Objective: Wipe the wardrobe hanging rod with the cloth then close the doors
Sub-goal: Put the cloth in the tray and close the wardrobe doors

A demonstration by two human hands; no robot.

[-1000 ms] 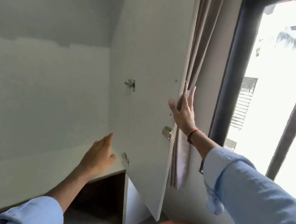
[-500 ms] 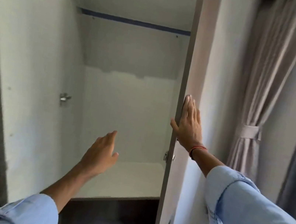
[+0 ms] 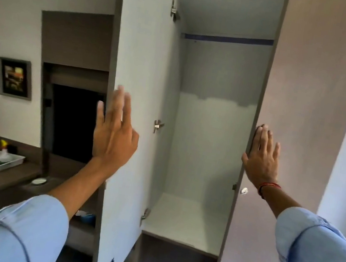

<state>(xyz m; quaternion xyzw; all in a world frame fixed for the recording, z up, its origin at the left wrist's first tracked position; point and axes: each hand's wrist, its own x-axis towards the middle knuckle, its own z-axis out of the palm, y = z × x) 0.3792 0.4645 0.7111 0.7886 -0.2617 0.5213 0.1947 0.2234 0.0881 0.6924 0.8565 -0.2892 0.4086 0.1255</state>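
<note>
Two wardrobe doors stand ajar, each with a flat hand at its free edge, placed there for leverage in swinging them shut. Left hand [image 3: 114, 130]: grip open, fingers spread near the left door [image 3: 142, 62]; contact cannot be confirmed owing to blur. Right hand [image 3: 261, 158]: grip open, palm pressed on the right door [image 3: 310, 89] outer face. Hanging rod [image 3: 227, 39] spans the top of the interior. No cloth visible. Judgement: wiping done, closing in hand.

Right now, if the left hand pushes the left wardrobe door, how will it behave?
The left door looks like a stiff flat panel, so it likely swings whole on its hinges. The open left hand is near its free edge, so a light push should probably suffice.
</note>
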